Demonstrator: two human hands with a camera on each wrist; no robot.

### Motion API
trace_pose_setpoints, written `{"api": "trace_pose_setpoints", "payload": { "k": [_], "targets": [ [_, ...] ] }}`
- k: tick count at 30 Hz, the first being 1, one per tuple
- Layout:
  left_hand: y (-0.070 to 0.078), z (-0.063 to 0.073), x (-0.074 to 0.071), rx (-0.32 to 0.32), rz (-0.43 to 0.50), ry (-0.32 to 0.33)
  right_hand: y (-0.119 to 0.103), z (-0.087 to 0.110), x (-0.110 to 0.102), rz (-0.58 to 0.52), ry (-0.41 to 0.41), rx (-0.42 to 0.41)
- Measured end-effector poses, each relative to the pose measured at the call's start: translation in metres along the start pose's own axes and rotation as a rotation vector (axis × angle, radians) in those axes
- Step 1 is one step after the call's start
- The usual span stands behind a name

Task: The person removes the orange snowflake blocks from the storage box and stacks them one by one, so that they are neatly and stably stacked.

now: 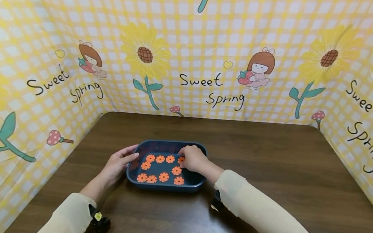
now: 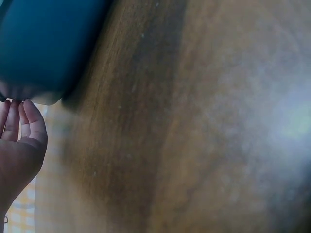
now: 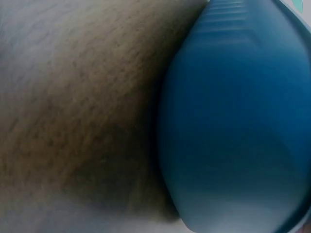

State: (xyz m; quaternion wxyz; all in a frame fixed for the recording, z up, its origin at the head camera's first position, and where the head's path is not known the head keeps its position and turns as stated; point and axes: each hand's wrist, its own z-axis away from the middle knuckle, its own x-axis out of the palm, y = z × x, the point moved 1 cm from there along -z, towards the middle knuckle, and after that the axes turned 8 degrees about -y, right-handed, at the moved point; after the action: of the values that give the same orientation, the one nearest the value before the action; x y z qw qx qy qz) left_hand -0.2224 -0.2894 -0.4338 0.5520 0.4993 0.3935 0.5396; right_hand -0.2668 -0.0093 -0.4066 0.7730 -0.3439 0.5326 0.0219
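A dark blue rectangular tub [image 1: 164, 187] with rounded corners sits on the wooden table. On its floor several orange notched discs [image 1: 163, 177] are spread, most lying flat and apart. My left hand [image 1: 115, 165] grips the tub's left end, thumb over the rim and fingers along the outside wall; the left wrist view shows the fingertips [image 2: 29, 104] against that wall. Reaching over the right side, my right hand [image 1: 194, 159] is inside the tub, finger and thumb curled around an orange disc [image 1: 181, 160] near the back right. The right wrist view shows only the tub's outer wall [image 3: 233, 116].
The brown wooden table [image 1: 269, 156] stretches around the tub on all sides. Behind and beside it hangs a yellow checked cloth [image 1: 191, 51] with flowers and lettering. Small black devices [image 1: 217, 201] are strapped at both sleeve cuffs.
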Motion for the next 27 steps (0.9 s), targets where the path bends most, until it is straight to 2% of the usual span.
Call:
{"api": "trace_pose_setpoints", "payload": {
  "k": [10, 23, 27],
  "targets": [
    [-0.0004, -0.0013, -0.0004, -0.003, 0.004, -0.005, 0.0014, -0.0029, 0.0048, -0.055, -0.004, 0.039],
    [-0.0015, -0.002, -0.0016, -0.02, -0.008, -0.004, 0.0038, -0.0034, 0.0056, -0.114, -0.001, 0.015],
    [-0.0018, -0.0021, -0.0019, -0.023, -0.016, -0.003, 0.0041, -0.0019, 0.0041, -0.171, -0.019, 0.021]
  ]
}}
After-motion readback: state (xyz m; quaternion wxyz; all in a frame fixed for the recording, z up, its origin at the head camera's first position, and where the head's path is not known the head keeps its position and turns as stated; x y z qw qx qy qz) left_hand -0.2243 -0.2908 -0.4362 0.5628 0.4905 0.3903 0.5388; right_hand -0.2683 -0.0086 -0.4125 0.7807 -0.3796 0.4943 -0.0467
